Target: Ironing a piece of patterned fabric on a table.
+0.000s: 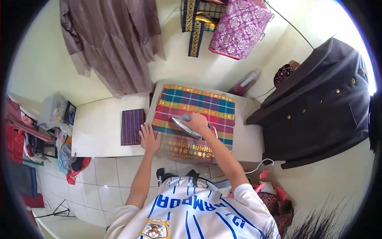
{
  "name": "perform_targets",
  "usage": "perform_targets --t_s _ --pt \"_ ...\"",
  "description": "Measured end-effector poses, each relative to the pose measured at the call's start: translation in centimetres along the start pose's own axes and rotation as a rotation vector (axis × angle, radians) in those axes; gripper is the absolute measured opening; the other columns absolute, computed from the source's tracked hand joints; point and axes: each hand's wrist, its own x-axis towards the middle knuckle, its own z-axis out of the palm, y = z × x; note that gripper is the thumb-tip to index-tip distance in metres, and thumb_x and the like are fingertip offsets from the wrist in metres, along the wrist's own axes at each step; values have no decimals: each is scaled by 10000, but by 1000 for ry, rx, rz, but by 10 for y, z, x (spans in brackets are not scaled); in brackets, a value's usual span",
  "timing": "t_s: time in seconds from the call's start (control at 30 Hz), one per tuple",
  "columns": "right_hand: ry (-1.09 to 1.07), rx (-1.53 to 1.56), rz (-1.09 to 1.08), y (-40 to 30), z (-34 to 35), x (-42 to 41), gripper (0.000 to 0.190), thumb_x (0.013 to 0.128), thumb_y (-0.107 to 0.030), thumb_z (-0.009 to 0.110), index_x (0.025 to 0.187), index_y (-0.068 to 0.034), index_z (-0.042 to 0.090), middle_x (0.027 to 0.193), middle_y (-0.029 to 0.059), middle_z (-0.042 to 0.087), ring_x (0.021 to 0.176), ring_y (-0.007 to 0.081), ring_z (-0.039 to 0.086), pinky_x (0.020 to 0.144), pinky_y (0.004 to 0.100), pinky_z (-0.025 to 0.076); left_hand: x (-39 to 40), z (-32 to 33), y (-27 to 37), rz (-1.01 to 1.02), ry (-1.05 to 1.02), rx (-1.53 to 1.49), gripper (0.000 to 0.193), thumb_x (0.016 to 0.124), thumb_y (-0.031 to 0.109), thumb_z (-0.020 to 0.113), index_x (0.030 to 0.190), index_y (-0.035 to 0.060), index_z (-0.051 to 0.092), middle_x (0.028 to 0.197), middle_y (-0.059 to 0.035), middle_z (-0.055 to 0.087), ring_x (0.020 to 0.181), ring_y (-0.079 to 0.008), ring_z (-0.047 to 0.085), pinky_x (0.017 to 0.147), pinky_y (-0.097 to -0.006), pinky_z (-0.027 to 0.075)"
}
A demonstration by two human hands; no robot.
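Observation:
A plaid cloth in red, teal and purple with gold motifs [197, 101] lies spread over a padded, pale-covered table [249, 131]. My right hand [197, 122] is closed around the handle of an electric iron [185, 127], whose metal soleplate edge tilts over the cloth's red middle. My left hand [150, 139] holds nothing; its fingers are spread beside the cloth's left edge. Near those fingertips, a folded purple striped cloth [132, 127] lies on a white table [98, 125]. The iron's white cord [215, 131] shows behind my right wrist. Whether the soleplate touches the cloth cannot be told.
A dark jacket with brass buttons [316, 104] hangs at the right, a mauve garment [116, 44] at the upper left. A plastic bottle [246, 82] stands behind the padded table. A wire rack [210, 9] holds pink floral fabric [240, 28]. A red basket [279, 192] stands lower right.

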Motion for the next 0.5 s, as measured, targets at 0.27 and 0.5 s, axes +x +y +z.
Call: perform_targets --t_s 0.27,0.5 --pt "-91 -91 -59 -56 39 56 583 783 -634 703 967 -82 736 949 176 727 875 335 720 756 454 582 -6 0 -9 81 42 -176 863 945 438 557 1523 -95 201 1584 -259 266 1500 -372 206 1225 -475 140" --pt "-185 -167 -98 -54 33 59 590 780 -648 697 949 -85 745 952 156 731 897 324 720 758 433 587 -3 -2 -12 143 40 -71 758 969 461 515 1555 45 272 1612 -213 237 1499 -385 195 1202 -522 168"
